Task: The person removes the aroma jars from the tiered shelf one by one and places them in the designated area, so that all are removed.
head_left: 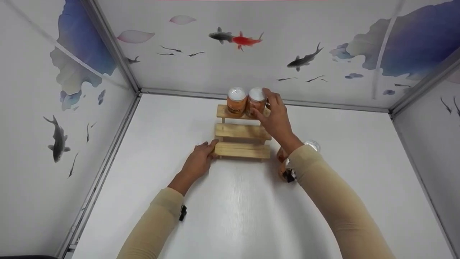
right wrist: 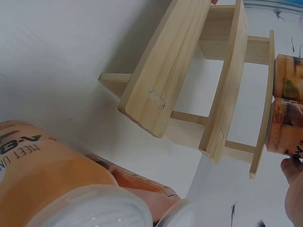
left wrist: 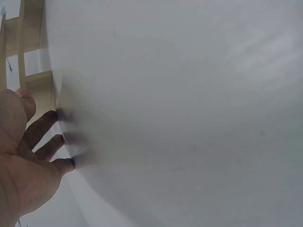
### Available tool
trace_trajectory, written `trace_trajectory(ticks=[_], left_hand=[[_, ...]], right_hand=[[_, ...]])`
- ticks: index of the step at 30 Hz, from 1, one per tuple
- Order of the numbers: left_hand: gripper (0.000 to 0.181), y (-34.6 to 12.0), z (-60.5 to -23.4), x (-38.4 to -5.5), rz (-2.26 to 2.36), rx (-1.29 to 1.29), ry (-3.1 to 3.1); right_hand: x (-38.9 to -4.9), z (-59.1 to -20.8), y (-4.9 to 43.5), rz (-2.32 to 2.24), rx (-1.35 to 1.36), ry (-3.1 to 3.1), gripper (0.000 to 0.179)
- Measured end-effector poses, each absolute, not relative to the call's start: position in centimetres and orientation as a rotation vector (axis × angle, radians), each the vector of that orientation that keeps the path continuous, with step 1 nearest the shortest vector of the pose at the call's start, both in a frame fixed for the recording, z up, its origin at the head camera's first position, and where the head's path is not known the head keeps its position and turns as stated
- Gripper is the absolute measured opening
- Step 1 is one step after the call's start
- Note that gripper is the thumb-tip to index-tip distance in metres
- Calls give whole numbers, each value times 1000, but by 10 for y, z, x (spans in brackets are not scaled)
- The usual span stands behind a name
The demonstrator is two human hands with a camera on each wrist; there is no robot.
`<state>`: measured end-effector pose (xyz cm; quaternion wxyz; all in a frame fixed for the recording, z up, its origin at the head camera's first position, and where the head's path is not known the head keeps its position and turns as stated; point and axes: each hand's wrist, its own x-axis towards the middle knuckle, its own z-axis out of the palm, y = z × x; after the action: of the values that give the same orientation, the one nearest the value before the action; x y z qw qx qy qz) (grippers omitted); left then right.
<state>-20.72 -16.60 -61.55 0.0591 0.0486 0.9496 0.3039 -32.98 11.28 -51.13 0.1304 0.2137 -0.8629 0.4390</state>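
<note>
A three-step wooden display rack [head_left: 243, 150] stands on the white table near the back wall. On its top step two orange-labelled cans [head_left: 237, 104] with pale lids stand side by side. My right hand [head_left: 277, 120] grips the right-hand can [head_left: 257, 95], thumb at its front and fingers round its far right side. At the left end of the bottom step is my left hand [head_left: 196, 160], its thumb [left wrist: 27, 101] against the step's edge and its other fingertips down at the tabletop. The middle and bottom steps hold nothing.
More orange cans [right wrist: 57, 165] stand to the right of the rack, partly hidden under my right forearm in the head view. White panels painted with fish enclose the table [head_left: 172, 118] at the back and sides, with a metal rail [head_left: 334, 106] along the back edge.
</note>
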Motion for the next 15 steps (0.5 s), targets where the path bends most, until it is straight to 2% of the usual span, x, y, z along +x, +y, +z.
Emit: trace_trajectory(ticks=[4, 15], left_hand=[[55, -166, -615, -207, 930, 162, 2879], [59, -167, -615, -208, 977, 169, 2860]], right_hand=[[-330, -512, 112, 1253, 631, -2500, 69], [-330, -511, 110, 1301, 628, -2446, 67]])
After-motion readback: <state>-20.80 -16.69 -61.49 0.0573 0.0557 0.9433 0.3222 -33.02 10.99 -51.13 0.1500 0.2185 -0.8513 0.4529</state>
